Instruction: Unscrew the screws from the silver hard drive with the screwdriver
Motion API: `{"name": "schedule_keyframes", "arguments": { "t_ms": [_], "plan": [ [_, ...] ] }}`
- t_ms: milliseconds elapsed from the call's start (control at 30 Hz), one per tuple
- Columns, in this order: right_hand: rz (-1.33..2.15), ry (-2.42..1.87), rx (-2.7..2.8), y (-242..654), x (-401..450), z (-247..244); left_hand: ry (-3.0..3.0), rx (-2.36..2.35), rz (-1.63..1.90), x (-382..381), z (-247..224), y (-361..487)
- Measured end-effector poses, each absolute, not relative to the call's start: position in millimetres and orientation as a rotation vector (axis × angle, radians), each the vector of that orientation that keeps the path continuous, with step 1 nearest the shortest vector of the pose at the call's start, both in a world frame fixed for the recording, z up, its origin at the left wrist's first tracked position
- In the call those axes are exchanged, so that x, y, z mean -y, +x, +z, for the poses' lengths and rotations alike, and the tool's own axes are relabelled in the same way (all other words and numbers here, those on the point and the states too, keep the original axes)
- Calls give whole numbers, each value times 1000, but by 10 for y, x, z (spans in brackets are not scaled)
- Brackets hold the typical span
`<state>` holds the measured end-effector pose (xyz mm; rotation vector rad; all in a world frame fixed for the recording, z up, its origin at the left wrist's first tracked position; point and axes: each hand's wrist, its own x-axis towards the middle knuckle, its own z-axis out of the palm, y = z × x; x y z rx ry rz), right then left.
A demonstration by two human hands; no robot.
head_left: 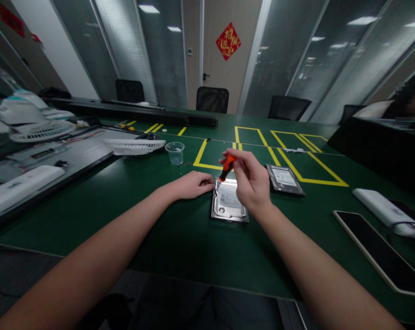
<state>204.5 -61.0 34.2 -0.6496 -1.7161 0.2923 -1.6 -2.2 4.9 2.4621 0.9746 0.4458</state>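
A silver hard drive lies label up on the green table, below and between my hands. My right hand is wrapped round an orange and black screwdriver, tilted with its tip down at the drive's upper left edge. My left hand rests on the table at that same edge, its fingers bent together near the tip; whether they pinch anything is too small to tell. To the right of my right hand lies a second hard drive.
A clear plastic cup stands beyond my left hand. White fan parts and a flat panel fill the left side. At right are a phone, a white power bank-like block, a black box and part of a person.
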Motion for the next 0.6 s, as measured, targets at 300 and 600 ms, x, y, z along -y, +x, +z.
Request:
{"name": "schedule_keyframes", "arguments": {
  "t_ms": [300, 600],
  "plan": [
    [358, -621, 1664, 2009, 614, 357, 2462, -973, 444, 12, 37, -22],
    [278, -665, 1640, 1994, 582, 341, 2478, -969, 436, 25, 53, -13]
  ]
}}
